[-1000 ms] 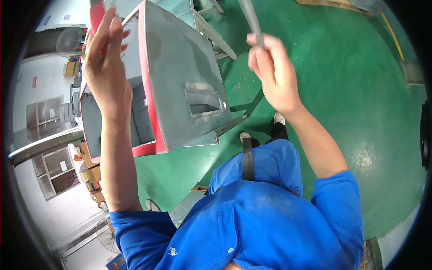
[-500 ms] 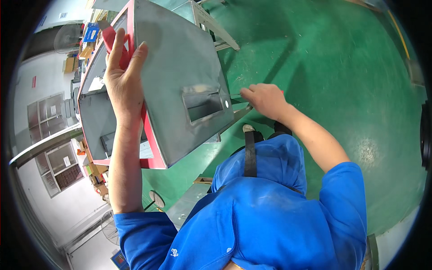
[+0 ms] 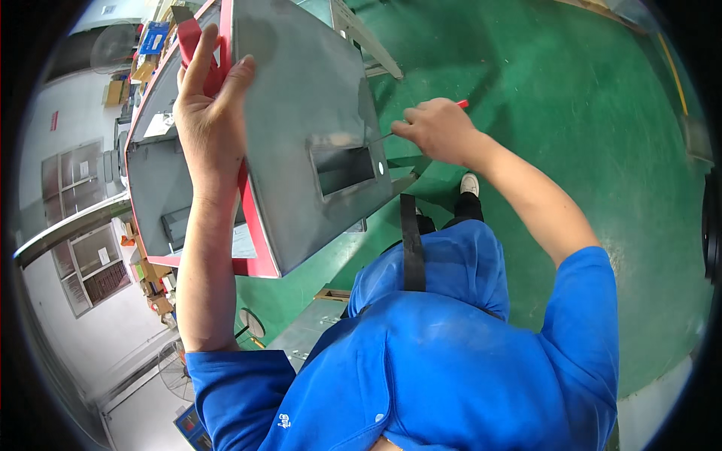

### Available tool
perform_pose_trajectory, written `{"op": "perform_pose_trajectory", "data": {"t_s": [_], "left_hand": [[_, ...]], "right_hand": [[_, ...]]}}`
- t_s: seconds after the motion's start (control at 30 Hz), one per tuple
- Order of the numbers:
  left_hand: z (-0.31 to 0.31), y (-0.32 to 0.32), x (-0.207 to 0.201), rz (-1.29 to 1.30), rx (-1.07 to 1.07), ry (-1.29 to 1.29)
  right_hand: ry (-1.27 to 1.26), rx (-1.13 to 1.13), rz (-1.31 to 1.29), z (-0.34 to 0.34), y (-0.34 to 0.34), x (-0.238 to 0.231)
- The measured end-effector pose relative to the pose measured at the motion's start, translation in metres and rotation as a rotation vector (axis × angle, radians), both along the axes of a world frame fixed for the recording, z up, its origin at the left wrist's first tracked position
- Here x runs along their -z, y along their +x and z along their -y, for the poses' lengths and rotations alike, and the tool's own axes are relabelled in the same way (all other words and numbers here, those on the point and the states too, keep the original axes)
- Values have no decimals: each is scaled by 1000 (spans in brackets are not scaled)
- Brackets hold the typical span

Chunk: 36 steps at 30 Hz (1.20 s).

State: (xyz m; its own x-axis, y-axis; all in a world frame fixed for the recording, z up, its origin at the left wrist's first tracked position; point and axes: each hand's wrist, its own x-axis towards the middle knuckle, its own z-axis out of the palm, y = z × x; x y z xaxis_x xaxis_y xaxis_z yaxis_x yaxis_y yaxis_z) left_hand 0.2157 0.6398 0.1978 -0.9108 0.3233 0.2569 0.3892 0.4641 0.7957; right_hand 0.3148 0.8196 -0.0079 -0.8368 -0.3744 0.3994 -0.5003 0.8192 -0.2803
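Workshop: grey metal cabinet [image 3: 304,90], edged red, above glossy green floor [image 3: 617,195]; cardboard boxes [image 3: 114,92] and windowed white wall [image 3: 83,338] left of cabinet; beside it, person [image 3: 429,338] in blue shirt [image 3: 466,368] grips red-handled tool [image 3: 189,41].

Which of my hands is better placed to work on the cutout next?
Likely your right hand: it grips a thin tool reaching toward the cutout, near its upper right corner. Your left hand is farther off, by the red edge of the cabinet, with a red tool in it.
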Motion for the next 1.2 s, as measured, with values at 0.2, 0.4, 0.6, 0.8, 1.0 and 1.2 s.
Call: {"op": "perform_pose_trajectory", "data": {"t_s": [0.2,0.4,0.6,0.8,1.0,1.2], "left_hand": [[5,-4,0,-108,-16,-98],[4,0,-1,-81,-16,-81],[-2,0,0,-145,2,-55],[6,-4,-1,-57,30,-68],[8,-8,2,-260,46,-193],[7,-4,-1,-124,57,-108]], "right_hand": [[74,39,80,-2,5,-24],[52,75,21,-1,10,-24],[12,137,5,11,14,-20],[-21,174,3,9,21,-21],[-40,177,1,6,22,-23],[21,189,60,11,18,-18]]}}
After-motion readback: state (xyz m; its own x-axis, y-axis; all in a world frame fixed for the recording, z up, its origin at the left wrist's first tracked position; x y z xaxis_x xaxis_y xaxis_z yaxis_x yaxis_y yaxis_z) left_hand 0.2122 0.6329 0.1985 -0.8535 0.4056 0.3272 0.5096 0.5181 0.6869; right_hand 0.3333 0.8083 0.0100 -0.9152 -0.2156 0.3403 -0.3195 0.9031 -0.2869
